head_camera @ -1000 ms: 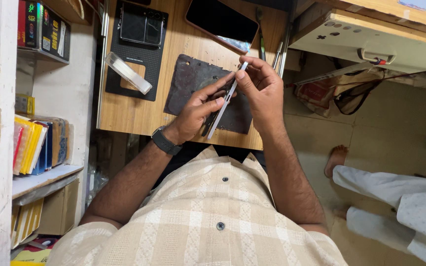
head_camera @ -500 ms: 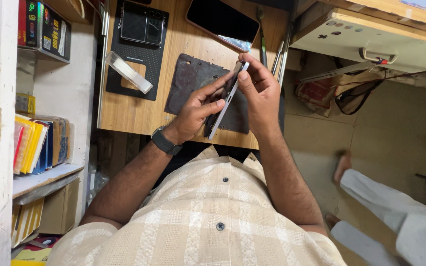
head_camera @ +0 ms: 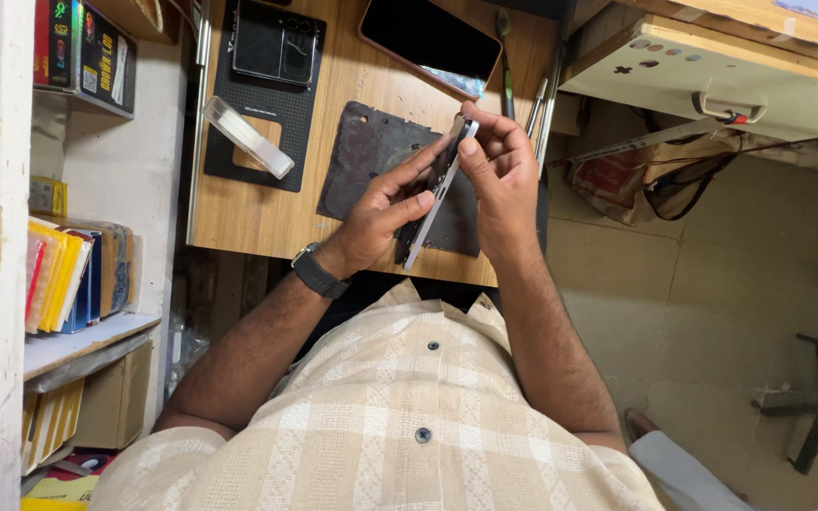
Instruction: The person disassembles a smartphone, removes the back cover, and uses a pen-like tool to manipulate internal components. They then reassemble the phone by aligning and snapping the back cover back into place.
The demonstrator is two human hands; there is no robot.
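Both the left hand [head_camera: 385,213] and right hand [head_camera: 499,180] have fingers closed on a phone [head_camera: 435,194], held edge-up above the dark mat [head_camera: 362,156] near the desk [head_camera: 267,222] front edge.

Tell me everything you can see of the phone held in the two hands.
The phone is a thin flat slab seen almost edge-on, with a pale, metallic-looking frame and a dark face. It is tilted, its top end up and away from the person, above the dark worn mat on the wooden desk. The left hand cradles it from the side and below; the right hand pinches its top end with its fingers. Its far face is hidden.
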